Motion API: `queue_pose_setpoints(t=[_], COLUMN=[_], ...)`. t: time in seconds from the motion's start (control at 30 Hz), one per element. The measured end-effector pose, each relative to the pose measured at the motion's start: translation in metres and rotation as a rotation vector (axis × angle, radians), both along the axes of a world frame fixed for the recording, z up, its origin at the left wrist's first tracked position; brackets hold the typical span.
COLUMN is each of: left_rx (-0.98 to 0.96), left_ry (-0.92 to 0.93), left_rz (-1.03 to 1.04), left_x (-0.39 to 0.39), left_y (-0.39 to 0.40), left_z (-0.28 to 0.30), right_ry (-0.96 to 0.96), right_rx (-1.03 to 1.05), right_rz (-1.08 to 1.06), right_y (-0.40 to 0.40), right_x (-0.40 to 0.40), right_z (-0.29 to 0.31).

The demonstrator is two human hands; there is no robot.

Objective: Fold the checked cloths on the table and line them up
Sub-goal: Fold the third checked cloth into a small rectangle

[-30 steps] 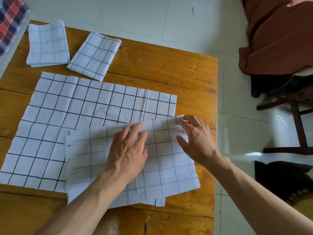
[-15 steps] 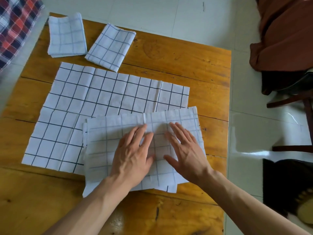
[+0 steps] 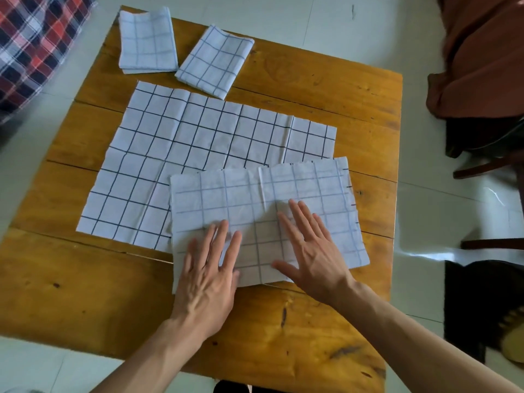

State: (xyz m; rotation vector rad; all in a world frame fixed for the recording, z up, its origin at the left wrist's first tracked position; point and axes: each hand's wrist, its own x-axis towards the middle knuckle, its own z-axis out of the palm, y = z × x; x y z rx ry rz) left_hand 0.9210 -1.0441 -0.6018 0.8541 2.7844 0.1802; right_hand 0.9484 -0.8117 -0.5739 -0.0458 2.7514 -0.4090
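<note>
A white checked cloth folded in half (image 3: 255,199) lies near the front right of the wooden table (image 3: 85,293). My left hand (image 3: 209,276) presses flat on its near edge with fingers spread. Beside it, my right hand (image 3: 312,253) lies flat on the same cloth, fingers straight. Under and behind this cloth, a larger unfolded checked cloth (image 3: 184,143) is spread out. Two small folded checked cloths sit at the table's far edge: one at the far left (image 3: 146,41), the other (image 3: 215,61) turned at an angle to its right.
A red and dark plaid fabric (image 3: 31,46) shows at the far left beyond the table. A brown cloth (image 3: 482,52) drapes over a dark wooden chair (image 3: 487,165) at the right. Pale floor tiles surround the table.
Both hands slid toward me across the folded cloth, from its far edge to its near half. The view also shifted, so the table sits further right and lower.
</note>
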Motion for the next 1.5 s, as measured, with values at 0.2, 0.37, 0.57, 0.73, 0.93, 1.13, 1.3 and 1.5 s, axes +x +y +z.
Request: queue_pose_setpoints(t=[0.2,0.37,0.57,0.73,0.93,1.13,1.3,1.5], left_rx=[-0.01,-0.011,-0.023,-0.039,0.004,-0.064,-0.007,0.22], left_ry=[0.001,0.003,-0.025,-0.067,-0.099,-0.02,0.071,0.086], left_rz=[-0.009,-0.04,-0.07,-0.084,-0.159,-0.215,-0.195,-0.122], left_x=[0.008,0.007,0.008,0.005,-0.009,-0.013,-0.013,-0.017], left_y=[-0.015,-0.038,-0.062,-0.068,-0.074,-0.064,-0.057,-0.054], left_z=[-0.006,-0.006,0.001,0.014,0.031,0.037,0.038,0.042], right_ry=[-0.052,-0.037,-0.068,-0.078,-0.035,0.07,0.026,0.035], right_rx=[-0.002,0.042,0.11,0.094,0.093,-0.06,-0.096,-0.128], right_rz=[0.027,-0.012,-0.139,-0.273,-0.411,-0.305,-0.241,-0.207], right_y=[-0.02,0.004,0.043,0.061,0.052,-0.005,-0.04,-0.041], right_x=[0.012,0.03,0.058,0.079,0.074,0.048,0.038,0.035], right_z=[-0.008,-0.017,-0.015,-0.011,0.007,0.017,0.013,0.018])
